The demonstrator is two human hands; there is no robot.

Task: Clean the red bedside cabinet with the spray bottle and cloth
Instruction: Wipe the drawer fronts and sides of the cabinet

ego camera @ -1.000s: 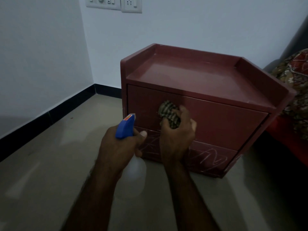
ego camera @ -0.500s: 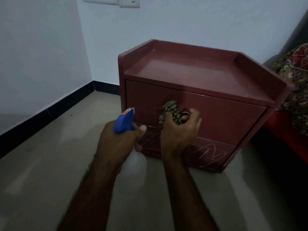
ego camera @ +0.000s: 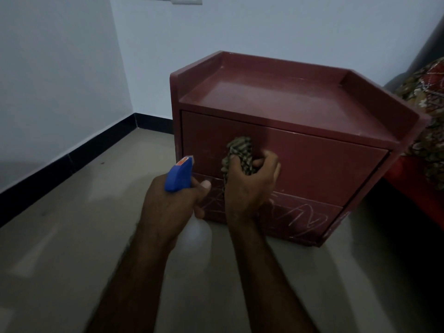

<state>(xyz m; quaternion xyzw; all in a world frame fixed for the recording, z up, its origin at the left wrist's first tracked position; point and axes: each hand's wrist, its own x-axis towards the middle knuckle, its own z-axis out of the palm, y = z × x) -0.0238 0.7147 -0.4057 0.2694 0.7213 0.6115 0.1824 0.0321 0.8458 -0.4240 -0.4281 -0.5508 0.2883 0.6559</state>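
The red bedside cabinet [ego camera: 300,111] stands on the floor against the back wall, with a rimmed top, one wide drawer front and a lower panel marked with white scribbles. My right hand [ego camera: 249,186] grips a bunched patterned cloth [ego camera: 240,152] and presses it on the left part of the drawer front. My left hand [ego camera: 173,205] holds the spray bottle [ego camera: 180,176], whose blue trigger head points toward the cabinet's left edge; its pale body hangs below my fist.
A white wall with black skirting [ego camera: 72,152] runs along the left and meets the back wall in a corner left of the cabinet. A bed with a patterned cover [ego camera: 430,104] adjoins the cabinet's right side. A switch plate [ego camera: 182,0] sits high on the back wall. Grey floor lies in front.
The cloth in my right hand has shifted slightly right and up along the drawer front. The spray bottle in my left hand has stayed almost still.
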